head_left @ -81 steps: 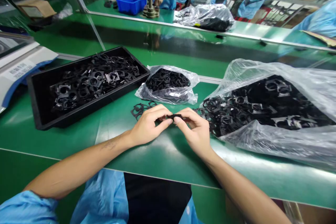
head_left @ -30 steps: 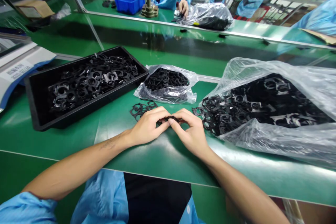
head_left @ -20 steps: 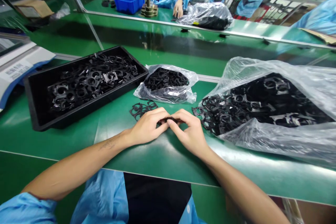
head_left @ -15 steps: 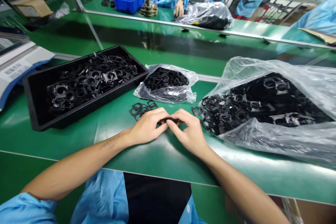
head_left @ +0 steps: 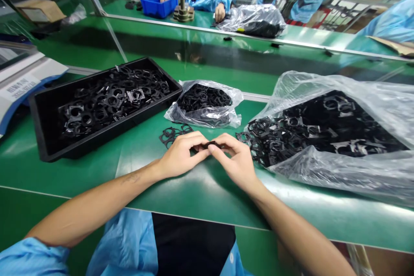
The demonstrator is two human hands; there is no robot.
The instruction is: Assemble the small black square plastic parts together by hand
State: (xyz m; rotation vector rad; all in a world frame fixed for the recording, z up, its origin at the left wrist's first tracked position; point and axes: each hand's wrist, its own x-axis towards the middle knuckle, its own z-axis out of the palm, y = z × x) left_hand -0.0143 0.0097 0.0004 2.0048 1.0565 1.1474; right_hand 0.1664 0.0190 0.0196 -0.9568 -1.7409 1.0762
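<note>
My left hand (head_left: pixel 181 154) and my right hand (head_left: pixel 235 161) meet at the middle of the green table (head_left: pixel 194 198), fingertips pinching one small black plastic part (head_left: pixel 210 144) between them. Most of the part is hidden by my fingers. Just beyond my left hand lie a few loose black frame parts (head_left: pixel 173 133). A large clear bag of black parts (head_left: pixel 326 131) spills open right beside my right hand.
A black tray (head_left: pixel 45 108) with several black frames sits at the left. A small clear bag of parts (head_left: pixel 207 103) lies behind my hands. A white machine (head_left: pixel 19 82) is at far left. Across the far table, people in blue coats work by a blue bin (head_left: pixel 158 4).
My hands stay together on the part, fingers shifting only slightly. A person across the far table has reached a hand into the blue bin.
</note>
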